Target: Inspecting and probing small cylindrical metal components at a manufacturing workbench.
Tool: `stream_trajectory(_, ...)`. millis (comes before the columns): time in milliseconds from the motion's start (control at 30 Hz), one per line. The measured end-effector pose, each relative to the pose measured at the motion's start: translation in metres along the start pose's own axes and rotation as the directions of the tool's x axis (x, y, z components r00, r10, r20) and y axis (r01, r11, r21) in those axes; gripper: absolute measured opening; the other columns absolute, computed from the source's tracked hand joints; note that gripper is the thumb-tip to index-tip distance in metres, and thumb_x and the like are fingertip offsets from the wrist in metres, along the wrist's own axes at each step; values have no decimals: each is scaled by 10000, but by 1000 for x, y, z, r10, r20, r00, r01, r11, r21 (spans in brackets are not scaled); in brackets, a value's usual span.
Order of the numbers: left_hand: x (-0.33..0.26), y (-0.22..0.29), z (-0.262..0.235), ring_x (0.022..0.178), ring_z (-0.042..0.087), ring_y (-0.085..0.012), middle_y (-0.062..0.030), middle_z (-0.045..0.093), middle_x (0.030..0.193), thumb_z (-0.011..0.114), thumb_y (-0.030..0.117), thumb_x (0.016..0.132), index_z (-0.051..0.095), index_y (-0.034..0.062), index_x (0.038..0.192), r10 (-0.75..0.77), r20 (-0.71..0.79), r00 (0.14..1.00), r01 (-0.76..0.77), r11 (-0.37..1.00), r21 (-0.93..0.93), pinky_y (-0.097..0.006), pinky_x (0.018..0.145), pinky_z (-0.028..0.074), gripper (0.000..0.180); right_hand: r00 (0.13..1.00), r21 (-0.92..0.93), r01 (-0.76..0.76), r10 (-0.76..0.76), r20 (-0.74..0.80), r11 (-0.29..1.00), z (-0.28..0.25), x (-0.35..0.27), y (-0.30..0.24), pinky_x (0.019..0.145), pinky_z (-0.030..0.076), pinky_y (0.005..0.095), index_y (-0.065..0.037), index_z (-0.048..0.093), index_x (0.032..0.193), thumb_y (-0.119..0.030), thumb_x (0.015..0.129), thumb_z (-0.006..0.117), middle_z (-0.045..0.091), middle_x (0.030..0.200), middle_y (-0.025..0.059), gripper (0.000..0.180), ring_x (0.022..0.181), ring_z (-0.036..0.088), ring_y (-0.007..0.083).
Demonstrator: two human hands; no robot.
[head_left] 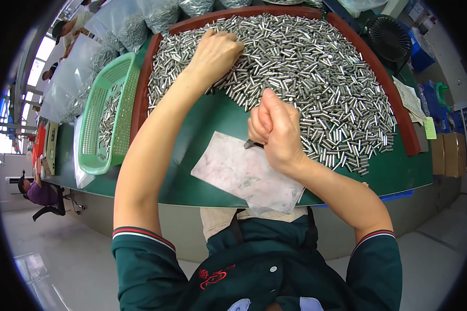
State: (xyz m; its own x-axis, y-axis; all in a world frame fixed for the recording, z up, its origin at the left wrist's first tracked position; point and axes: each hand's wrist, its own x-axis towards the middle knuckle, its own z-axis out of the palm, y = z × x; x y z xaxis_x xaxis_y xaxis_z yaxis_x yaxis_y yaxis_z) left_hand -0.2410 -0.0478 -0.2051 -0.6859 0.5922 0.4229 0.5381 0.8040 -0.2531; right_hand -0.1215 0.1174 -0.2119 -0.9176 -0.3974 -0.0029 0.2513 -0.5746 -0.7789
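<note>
A broad heap of short, shiny metal pins (316, 78) covers the far part of the green table. My left hand (217, 56) reaches into the heap's left side, its fingers curled down among the pins. Its fingertips are hidden, so what they hold does not show. My right hand (276, 129) is closed in a fist with the thumb up, in front of the heap's near edge. Out of the little-finger side of that fist sticks a narrow dark tool (251, 144); most of it is hidden. Beneath it lies a stained white cloth (223, 165) at the table's front edge.
Reddish-brown wooden rails (371, 67) border the heap. At left stands a green plastic basket (88, 155) with more pins. Clear bags of metal parts (132, 31) line the far left. A black fan (389, 39) stands far right, with papers (409, 98) nearby.
</note>
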Motion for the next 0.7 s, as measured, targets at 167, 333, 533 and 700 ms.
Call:
stream_trajectory(167,-33,37,-42,635,574,-265,-116,596,709,609,80,733,607,-8,837,-208,-18,978,177,873,-454,-343,569,447,136,999,63,-8,10,-34,998,-9,4,-1,366,176,227,-89,295,500,-282,913,373,299,443,-16,463,374,222,61)
stream_trajectory(333,-76,69,-46,618,557,-164,-91,597,702,625,45,725,629,-4,860,-422,179,889,391,496,-775,-256,565,428,144,1000,79,-23,24,-15,997,-6,4,-1,358,186,233,-90,301,508,-283,911,376,301,439,-10,453,364,231,68)
stream_trajectory(533,-90,67,-39,641,544,-127,-67,594,709,625,17,717,639,-3,865,-387,273,881,440,455,-774,-236,576,423,150,1000,82,-20,22,-15,996,-9,4,0,358,185,232,-91,297,515,-279,910,372,294,437,-5,445,363,218,70)
stream_trajectory(700,-88,67,-42,628,535,-118,-63,586,687,628,29,719,638,-2,868,-411,286,866,465,447,-764,-226,575,416,152,999,63,-17,20,-35,998,-6,4,-2,357,186,231,-91,290,513,-279,905,376,288,433,-3,443,365,212,69)
